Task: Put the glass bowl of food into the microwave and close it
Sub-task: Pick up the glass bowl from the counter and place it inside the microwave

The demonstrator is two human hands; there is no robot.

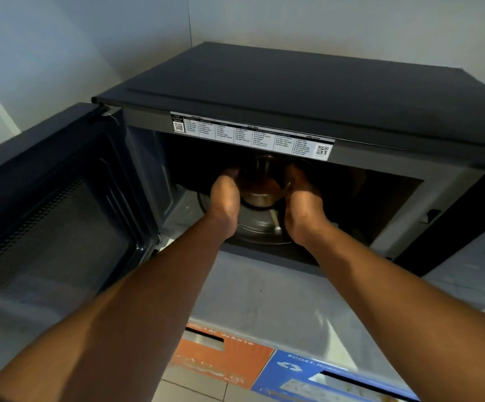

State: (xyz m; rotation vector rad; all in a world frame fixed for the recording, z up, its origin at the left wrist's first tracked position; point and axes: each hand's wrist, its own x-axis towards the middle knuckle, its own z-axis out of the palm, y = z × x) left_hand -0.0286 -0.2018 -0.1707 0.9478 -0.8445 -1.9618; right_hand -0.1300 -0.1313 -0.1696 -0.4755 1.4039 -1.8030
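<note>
A black microwave stands on a grey counter with its door swung wide open to the left. Inside the cavity, a glass bowl of brownish food is held over the round glass turntable. My left hand grips the bowl's left side and my right hand grips its right side. Both forearms reach in through the opening. Whether the bowl rests on the turntable or hovers just above it is unclear.
A white label strip with QR codes runs along the top of the opening. The grey counter extends in front of the microwave. Below the counter edge stand an orange waste bin and a blue recycling bin.
</note>
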